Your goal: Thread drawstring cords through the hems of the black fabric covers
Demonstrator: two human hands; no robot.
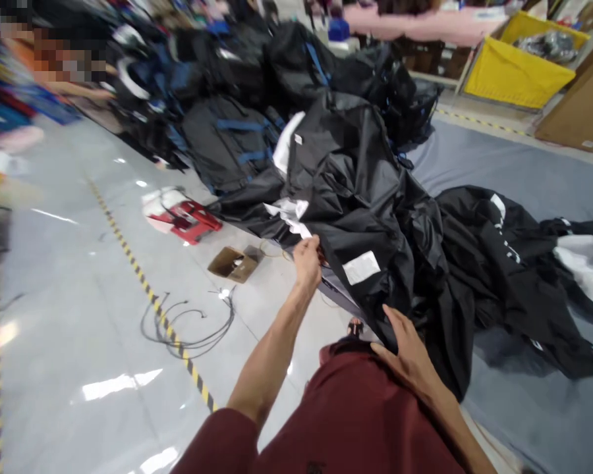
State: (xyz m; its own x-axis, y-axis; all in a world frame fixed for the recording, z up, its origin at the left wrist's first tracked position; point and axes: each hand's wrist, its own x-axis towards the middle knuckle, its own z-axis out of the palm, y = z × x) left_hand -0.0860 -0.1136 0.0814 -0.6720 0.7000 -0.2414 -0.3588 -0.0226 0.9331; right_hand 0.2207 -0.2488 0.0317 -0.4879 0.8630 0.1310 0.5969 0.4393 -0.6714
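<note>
The left hand [308,264] is pinching the black cloth [370,210] by its edge, its grip closed beside the white strips [291,214]. The right hand [406,345] is resting against that edge nearer the body, fingers parted. The cloth is sprawling ahead and rightward; its edge is slanting between both hands, the label [361,267] lying just inside it.

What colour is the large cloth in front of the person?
The cloth is black; it shows best in the head view.
</note>
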